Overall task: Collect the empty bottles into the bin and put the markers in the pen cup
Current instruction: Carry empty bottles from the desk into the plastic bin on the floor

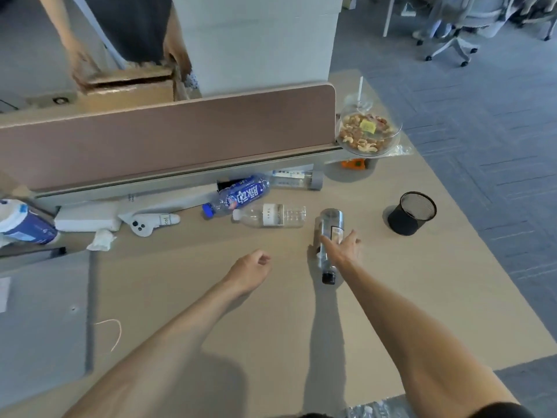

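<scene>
1. Extending both bare forearms forward from the near edge over the surface point(422, 282).
2. Holding the left hand point(252, 268) low over the surface, fingers loosely curled, grasping nothing.
3. Laying the right hand point(343, 248) across the black-capped bottle point(331, 227), which is lying on its side with the cap toward the near edge. Resting the fingers fairly straight on the barrel, thumb spread to the right, not yet wrapping round it as far as visible.
4. Judging the step in hand: beginning the bottle collection, taking the nearest one first.
5. Judging the next move: closing fingers and thumb round the barrel, then lifting and carrying it to the bin. Gripping squarely, the smooth round body probably being prone to rolling.
6. Leaving three more bottles on their sides beyond the hands: the white-capped bottle point(271, 217), the blue-labelled bottle point(241, 195), and a further clear bottle point(294, 178) at the foot of the divider point(165, 140).
7. Noting the pen cup point(412, 213) standing upright to the right, well apart from the bottles. Finding no markers identifiable.
8. Noting a cardboard box point(129, 86) held by another person beyond the divider. Being unable to tell whether it is the bin.
</scene>
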